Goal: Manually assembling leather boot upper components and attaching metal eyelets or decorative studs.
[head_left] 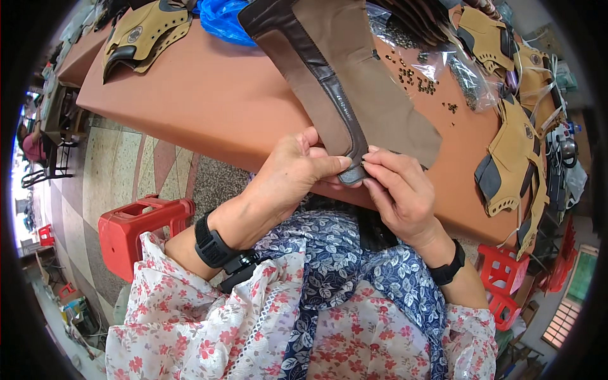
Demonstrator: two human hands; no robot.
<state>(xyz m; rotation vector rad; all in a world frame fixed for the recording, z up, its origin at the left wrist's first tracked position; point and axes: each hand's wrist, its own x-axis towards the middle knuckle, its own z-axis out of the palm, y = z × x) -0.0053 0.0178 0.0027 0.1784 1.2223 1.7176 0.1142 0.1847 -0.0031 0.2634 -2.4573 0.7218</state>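
Two hands (pixel 288 168), one brown workpiece (pixel 377 95), two black wristbands (pixel 448 265), one blue plastic bag (pixel 225 22)

Counter (pixel 196 104): before me, spanning left to right.
Leather piece (pixel 373 88): over the counter's middle, near end between my left hand (pixel 288 163) and right hand (pixel 402 193).
Plastic bag (pixel 225 22): beyond, left of the leather piece.
Small fittings (pixel 425 86): on the counter, right of it.
Panels (pixel 506 152): along the right end; one far left.
Stool (pixel 123 247): floor, left of me.
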